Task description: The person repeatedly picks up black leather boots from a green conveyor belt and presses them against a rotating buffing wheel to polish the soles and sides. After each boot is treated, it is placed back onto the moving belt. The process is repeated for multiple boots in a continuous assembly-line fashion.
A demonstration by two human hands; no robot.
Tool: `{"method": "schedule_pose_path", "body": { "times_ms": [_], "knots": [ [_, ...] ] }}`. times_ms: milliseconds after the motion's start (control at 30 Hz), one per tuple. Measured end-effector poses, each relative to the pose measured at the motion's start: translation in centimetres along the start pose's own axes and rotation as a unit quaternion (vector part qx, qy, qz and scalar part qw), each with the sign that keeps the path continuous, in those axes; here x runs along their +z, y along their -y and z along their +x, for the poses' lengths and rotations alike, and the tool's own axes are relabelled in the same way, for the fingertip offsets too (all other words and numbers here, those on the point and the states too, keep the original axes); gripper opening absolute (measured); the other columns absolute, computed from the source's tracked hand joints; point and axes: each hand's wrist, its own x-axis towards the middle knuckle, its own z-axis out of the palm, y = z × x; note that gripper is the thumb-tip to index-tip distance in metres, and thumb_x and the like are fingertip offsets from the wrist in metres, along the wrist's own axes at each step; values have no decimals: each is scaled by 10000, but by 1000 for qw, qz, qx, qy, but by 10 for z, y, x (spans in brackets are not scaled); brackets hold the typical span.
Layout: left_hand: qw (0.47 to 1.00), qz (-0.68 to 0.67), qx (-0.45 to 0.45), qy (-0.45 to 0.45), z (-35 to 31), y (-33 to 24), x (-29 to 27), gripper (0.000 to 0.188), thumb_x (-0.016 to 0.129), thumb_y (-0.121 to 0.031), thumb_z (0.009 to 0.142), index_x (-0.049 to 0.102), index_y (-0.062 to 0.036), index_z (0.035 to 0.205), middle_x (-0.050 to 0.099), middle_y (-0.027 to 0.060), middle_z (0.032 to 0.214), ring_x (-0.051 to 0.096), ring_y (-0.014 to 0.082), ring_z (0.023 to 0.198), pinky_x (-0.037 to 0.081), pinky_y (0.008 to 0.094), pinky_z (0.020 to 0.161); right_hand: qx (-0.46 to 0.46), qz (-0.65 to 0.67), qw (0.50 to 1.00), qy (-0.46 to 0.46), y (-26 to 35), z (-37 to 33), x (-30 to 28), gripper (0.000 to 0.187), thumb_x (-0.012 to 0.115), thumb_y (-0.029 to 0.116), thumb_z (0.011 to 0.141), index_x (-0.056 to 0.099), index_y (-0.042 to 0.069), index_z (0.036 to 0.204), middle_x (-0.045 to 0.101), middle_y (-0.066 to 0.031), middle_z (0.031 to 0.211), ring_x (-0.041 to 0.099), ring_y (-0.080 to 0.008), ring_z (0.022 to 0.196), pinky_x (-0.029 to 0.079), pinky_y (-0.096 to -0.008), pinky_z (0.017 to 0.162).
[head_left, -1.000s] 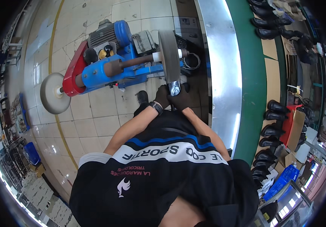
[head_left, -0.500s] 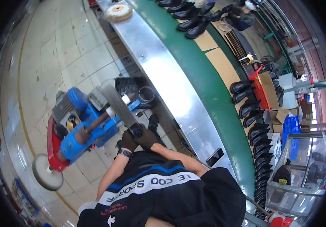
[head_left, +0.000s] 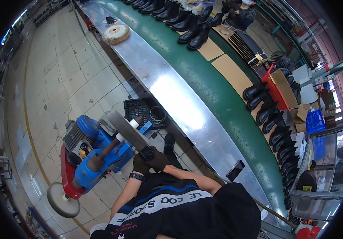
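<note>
Tiled floor, steel bench (head_left: pixel 179 103) — both gloved hands, left hand (head_left: pixel 140 164) and right hand (head_left: pixel 158 159), clamped on dark piece (head_left: pixel 147 153) at grey wheel (head_left: pixel 127 129).

A green conveyor belt (head_left: pixel 203 75) is taken as landmark. A shiny metal ledge (head_left: pixel 179 103) runs along its near edge. A round fabric buffing disc (head_left: pixel 116 34) lies on that ledge towards the belt's far end. A dark phone (head_left: pixel 235 170) lies on the ledge near the belt's close end. Black boots (head_left: pixel 179 18) are lined up on the belt's far end. Cardboard sheets (head_left: pixel 235 73) lie on its far side. A blue crate (head_left: pixel 314 121) is seen beyond the belt.
</note>
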Motion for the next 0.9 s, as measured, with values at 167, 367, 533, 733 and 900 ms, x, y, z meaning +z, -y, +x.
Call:
{"method": "schedule_pose_path", "body": {
  "times_ms": [167, 367, 533, 733, 900],
  "knots": [
    [999, 16, 3, -28, -4, -20, -12, 304, 712, -272, 757, 698, -143, 1031, 713, 135, 990, 681, 318, 953, 542, 413, 806, -10, 4, 1000, 4, 0, 3, 3, 920, 772, 450, 624, 399, 120, 1398, 660, -215, 1123, 661, -381, 1008, 534, -457, 850],
    [999, -29, -37, 9, -11, -7, -18, 397, 752, -316, 664, 707, -149, 1021, 711, 143, 995, 683, 324, 924, 543, 417, 807, 28, 0, 999, 22, -3, 5, 9, 976, 777, 468, 607, 369, 134, 1428, 676, -222, 1085, 673, -394, 968, 545, -453, 827],
    [998, 20, -16, 57, -1, -14, -18, 401, 755, -289, 668, 696, -128, 1031, 703, 157, 971, 683, 317, 920, 550, 399, 811, 9, 6, 1000, -7, -15, 7, 4, 957, 786, 463, 614, 396, 119, 1417, 677, -212, 1095, 670, -392, 975, 543, -441, 839],
    [757, -571, -290, 127, 7, -59, -27, 483, 626, -17, 851, 488, 21, 1312, 640, 191, 1185, 655, 284, 1082, 558, 357, 876, -37, 71, 967, -241, -37, 2, -60, 791, 802, 368, 679, 471, 99, 1346, 673, -188, 1111, 651, -371, 1035, 528, -434, 869],
    [834, -458, -242, 191, 107, -172, -66, 444, 499, -87, 979, 408, 8, 1403, 628, 158, 1212, 637, 228, 1087, 544, 331, 877, 146, 15, 903, -403, -114, 2, -173, 565, 785, 353, 630, 570, 110, 1093, 682, -166, 982, 653, -397, 915, 524, -489, 788]
  ]
}}
